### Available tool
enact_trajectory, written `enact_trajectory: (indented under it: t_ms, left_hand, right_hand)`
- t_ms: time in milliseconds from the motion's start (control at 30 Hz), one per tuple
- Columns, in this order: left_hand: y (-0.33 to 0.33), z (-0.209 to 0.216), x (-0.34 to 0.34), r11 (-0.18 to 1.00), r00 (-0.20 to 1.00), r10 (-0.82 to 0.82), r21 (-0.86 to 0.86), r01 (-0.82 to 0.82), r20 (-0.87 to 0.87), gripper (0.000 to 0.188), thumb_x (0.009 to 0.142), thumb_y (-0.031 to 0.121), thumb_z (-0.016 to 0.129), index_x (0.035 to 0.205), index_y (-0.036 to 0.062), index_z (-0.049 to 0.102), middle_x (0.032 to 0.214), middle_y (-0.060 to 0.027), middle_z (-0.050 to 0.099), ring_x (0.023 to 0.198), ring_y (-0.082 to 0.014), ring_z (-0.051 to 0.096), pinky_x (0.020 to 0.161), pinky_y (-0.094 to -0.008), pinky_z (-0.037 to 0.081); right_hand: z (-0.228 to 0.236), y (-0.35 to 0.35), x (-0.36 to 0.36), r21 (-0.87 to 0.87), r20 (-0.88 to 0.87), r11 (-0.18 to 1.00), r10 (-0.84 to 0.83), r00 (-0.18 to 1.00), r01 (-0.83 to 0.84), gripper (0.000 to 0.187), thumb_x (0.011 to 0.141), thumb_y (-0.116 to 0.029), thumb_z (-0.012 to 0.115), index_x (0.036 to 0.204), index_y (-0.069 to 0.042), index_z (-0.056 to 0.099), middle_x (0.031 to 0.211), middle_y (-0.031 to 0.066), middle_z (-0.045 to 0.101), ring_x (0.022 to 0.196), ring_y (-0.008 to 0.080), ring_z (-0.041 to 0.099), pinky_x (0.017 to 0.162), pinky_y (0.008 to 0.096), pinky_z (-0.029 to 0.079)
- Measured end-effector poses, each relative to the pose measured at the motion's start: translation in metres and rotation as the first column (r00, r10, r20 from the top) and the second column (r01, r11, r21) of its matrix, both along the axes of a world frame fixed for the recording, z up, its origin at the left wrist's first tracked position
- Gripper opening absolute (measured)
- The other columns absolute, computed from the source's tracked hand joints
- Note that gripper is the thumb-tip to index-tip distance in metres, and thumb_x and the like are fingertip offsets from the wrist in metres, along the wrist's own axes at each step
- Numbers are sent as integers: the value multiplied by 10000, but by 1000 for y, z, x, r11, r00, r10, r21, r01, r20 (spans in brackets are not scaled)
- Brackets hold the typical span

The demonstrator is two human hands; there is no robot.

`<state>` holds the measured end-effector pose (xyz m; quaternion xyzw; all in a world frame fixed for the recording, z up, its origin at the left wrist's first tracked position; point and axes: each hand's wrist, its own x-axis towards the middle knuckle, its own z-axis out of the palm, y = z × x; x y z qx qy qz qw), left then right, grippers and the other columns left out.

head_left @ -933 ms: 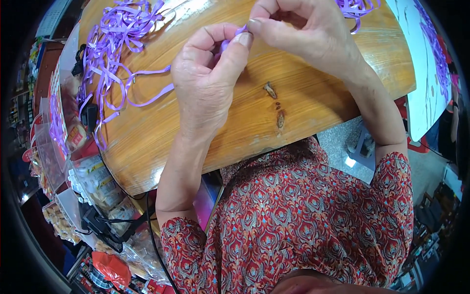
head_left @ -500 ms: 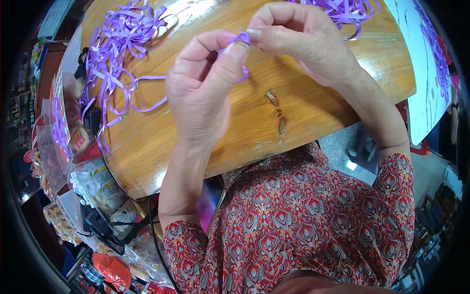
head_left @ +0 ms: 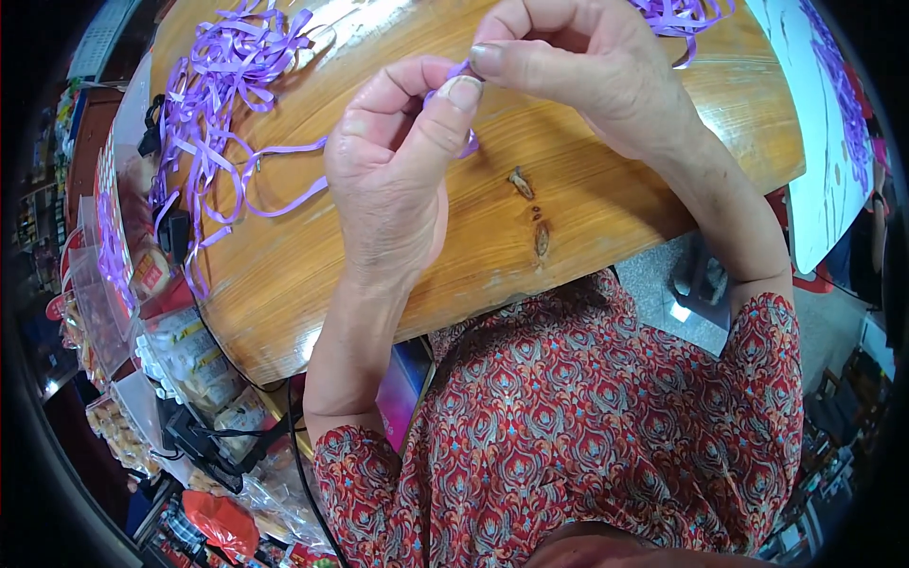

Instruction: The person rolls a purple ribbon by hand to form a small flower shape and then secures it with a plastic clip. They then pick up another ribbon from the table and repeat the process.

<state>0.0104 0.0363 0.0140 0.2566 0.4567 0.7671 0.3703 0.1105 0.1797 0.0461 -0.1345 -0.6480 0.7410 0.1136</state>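
Observation:
Above the wooden table, my left hand [head_left: 402,156] pinches a purple ribbon [head_left: 301,196] between thumb and forefinger. The ribbon trails from this hand leftward to a loose heap of purple ribbons [head_left: 237,62]. My right hand [head_left: 587,80] meets the left one at the fingertips, its thumb and finger closed on the same ribbon. Only a short purple bit shows between the two thumbs; the rest there is hidden by my fingers. A second pile of purple ribbons [head_left: 686,24] lies past my right hand.
Beneath my hands is the wooden table [head_left: 606,227], its curved near edge close to my body. White marbled surface [head_left: 805,123] adjoins at right, with more purple ribbons. At left stand packaged goods [head_left: 194,355], black cables [head_left: 227,445] and a red plastic bag [head_left: 220,521].
The small ribbon loop at my left fingertips has been drawn down between the thumbs. My right hand has shifted slightly left and up, its thumb now against the left thumb tip.

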Motion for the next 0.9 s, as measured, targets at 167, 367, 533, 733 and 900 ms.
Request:
enact_trajectory:
  t_ms: [167, 367, 533, 733, 900]
  left_hand:
    - [-3, -1, -4, 992, 979, -116, 69, 106, 167, 132, 831, 34, 620, 954, 1, 587, 810, -15, 585, 640, -76, 472, 583, -215, 392]
    - [-4, -1, -6, 975, 930, -216, 122, 188, 296, 135, 834, 32, 603, 965, 3, 585, 813, -16, 585, 636, -84, 459, 593, -243, 377]
    - [-3, -3, -7, 969, 899, -244, 136, 208, 364, 148, 834, 39, 602, 977, 2, 587, 801, -5, 580, 623, -74, 439, 588, -244, 362]
    - [-3, 0, -7, 983, 892, -161, -7, 181, 423, 147, 832, 59, 610, 969, 8, 594, 728, 26, 539, 556, -56, 365, 535, -232, 310]
    - [-5, -4, -11, 991, 903, -135, 47, 127, 408, 155, 830, 71, 623, 972, 14, 599, 714, 35, 540, 540, -40, 338, 511, -212, 282]
  right_hand:
    - [2, 1, -2, -30, 95, 999, 21, 995, -18, 122, 830, -130, 626, 865, -13, 636, 822, 18, 638, 763, 66, 562, 696, 202, 447]
    - [-4, 1, -2, -296, 116, 955, 70, 991, -32, 138, 836, -117, 618, 893, 8, 633, 836, 47, 640, 776, 95, 576, 709, 211, 451]
    - [-9, 3, -4, -378, 44, 924, 77, 996, -55, 121, 842, -79, 602, 910, 18, 626, 871, 64, 638, 803, 110, 582, 735, 218, 454]
    - [-18, 4, -5, -305, -23, 952, 13, 1000, -19, 130, 848, -103, 610, 915, 7, 626, 874, 52, 638, 806, 103, 578, 737, 220, 454]
    - [-6, 4, -3, 60, -43, 990, -128, 991, 131, 155, 844, -129, 624, 953, -19, 625, 887, 25, 635, 805, 97, 577, 731, 225, 455]
